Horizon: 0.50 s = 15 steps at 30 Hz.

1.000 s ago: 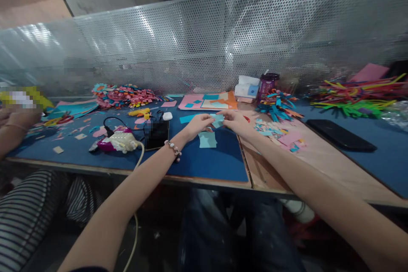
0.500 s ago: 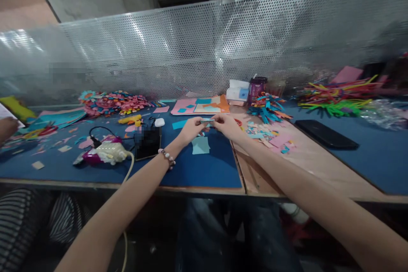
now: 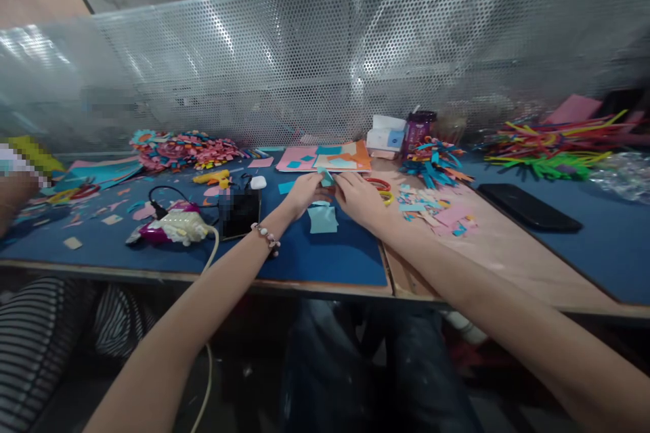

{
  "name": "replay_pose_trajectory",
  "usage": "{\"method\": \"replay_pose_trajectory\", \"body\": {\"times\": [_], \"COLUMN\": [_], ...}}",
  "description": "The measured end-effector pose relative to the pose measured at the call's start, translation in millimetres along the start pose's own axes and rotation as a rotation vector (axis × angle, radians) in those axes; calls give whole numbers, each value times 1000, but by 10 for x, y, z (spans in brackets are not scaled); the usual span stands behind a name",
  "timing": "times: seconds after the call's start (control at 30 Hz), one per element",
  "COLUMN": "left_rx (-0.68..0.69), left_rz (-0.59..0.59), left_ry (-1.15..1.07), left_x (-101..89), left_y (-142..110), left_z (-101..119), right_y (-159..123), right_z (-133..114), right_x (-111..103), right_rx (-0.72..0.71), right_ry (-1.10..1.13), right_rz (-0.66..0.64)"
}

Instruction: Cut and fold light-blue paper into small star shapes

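Between both hands, a little above the blue table mat, is a small light-blue piece of paper [image 3: 326, 178]. My left hand [image 3: 306, 193] pinches its left side, and my right hand [image 3: 355, 197] grips its right side with the fingers closed. Parts of the fingertips are hidden behind the hands. Just below them on the mat lies a pale teal paper square [image 3: 323, 220], with another bit of pale paper at its top edge. A bright blue paper piece [image 3: 286, 187] lies beside my left hand. Scissors with red and yellow handles [image 3: 378, 185] are right of my right hand.
On the left are a power strip [image 3: 175, 224] with a cable, a dark phone [image 3: 240, 213] and a yellow glue gun [image 3: 212, 178]. Paper sheets [image 3: 292, 157] lie behind my hands. Paper scraps [image 3: 437, 210] and a black case [image 3: 528, 206] are at right. A co-worker's hand [image 3: 17, 193] shows far left.
The paper between my fingers has turned from nearly flat to tilted upright, showing more of its surface. The camera view has tipped down slightly.
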<state>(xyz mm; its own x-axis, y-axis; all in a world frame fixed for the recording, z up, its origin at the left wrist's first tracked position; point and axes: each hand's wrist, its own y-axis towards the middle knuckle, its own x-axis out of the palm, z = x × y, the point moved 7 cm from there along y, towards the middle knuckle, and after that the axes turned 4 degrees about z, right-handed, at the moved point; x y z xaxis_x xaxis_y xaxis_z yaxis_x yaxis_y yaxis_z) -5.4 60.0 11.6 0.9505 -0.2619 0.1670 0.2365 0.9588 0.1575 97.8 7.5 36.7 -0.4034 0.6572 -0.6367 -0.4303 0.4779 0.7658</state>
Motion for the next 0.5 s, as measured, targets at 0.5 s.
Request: {"method": "replay_pose_trajectory", "body": {"times": [0.5], "left_rx": [-3], "left_rz": [-215], "left_ry": [230], "left_x": [-52], "left_y": [-15], "left_z": [-38], "right_y": [-54], "right_z": [408], "right_x": [144], "right_rx": [506], "right_ry": [725], "right_rz": [71]}}
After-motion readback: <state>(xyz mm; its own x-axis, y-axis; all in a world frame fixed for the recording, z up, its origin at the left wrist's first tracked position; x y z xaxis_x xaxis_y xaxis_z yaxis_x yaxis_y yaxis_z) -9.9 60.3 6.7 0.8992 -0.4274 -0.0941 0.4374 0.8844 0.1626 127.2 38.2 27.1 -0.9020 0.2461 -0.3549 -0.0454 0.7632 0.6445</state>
